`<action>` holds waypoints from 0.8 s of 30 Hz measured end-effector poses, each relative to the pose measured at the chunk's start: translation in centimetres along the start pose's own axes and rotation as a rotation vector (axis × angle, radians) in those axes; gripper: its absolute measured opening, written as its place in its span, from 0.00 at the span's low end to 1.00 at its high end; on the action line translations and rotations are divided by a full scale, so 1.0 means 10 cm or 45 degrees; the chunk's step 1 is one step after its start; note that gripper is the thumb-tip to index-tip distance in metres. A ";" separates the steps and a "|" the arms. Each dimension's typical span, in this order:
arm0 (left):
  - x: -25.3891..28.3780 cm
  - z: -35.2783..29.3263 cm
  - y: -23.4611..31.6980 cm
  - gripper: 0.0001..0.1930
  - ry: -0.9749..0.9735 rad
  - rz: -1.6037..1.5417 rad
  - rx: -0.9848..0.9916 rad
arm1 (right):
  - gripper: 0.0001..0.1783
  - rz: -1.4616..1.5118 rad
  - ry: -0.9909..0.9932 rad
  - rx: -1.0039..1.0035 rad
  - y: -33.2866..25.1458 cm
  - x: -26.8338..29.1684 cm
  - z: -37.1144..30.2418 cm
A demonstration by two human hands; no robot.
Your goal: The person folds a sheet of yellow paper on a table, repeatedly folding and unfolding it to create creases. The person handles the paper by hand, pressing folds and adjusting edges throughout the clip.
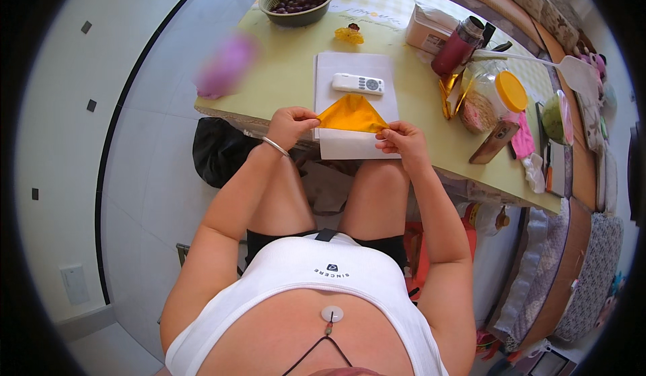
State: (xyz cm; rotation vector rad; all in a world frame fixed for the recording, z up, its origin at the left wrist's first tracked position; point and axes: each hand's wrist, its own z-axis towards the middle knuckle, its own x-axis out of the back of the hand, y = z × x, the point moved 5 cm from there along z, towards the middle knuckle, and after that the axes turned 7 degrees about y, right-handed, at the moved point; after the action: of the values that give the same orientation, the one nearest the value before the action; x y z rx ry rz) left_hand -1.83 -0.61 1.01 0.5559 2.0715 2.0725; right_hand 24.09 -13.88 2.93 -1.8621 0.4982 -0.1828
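Note:
A shiny gold sheet [354,114], folded to a roughly triangular shape with its point facing away from me, is stretched between my two hands. My left hand [293,124] pinches its left corner, and a silver bangle is on that wrist. The right corner is pinched by my right hand [404,139]. Beneath the gold sheet lies white paper [356,148], which reaches past the table's near edge. A white remote control [358,84] rests on the paper just beyond the sheet's point.
A colander of dark round fruit [296,2] stands at the far left of the table [282,66]. Near it sits a small yellow ornament [349,34]. On the right are a maroon flask [459,46], a yellow-lidded jar [493,96] and a phone [494,142]. A purple blur [227,63] covers the left edge.

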 end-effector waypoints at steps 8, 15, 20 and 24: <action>-0.11 0.12 0.13 0.06 -0.123 0.160 -0.020 | 0.06 -0.070 0.022 0.113 0.01 0.19 0.00; -0.38 0.22 0.35 0.06 -0.148 -0.010 0.154 | 0.11 0.124 0.041 -0.041 -0.06 0.39 -0.04; -0.51 0.24 0.34 0.06 -0.214 -0.078 0.185 | 0.13 0.067 0.090 0.054 -0.05 0.55 -0.01; -0.53 0.23 0.30 0.06 -0.253 -0.084 0.209 | 0.10 -0.030 0.124 0.179 -0.07 0.55 -0.04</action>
State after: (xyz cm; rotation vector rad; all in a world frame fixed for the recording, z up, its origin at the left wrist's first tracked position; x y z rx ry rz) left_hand 4.30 -0.48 3.16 0.6779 2.1238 1.7442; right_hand 29.07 -16.35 3.05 -1.7284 0.5172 -0.3174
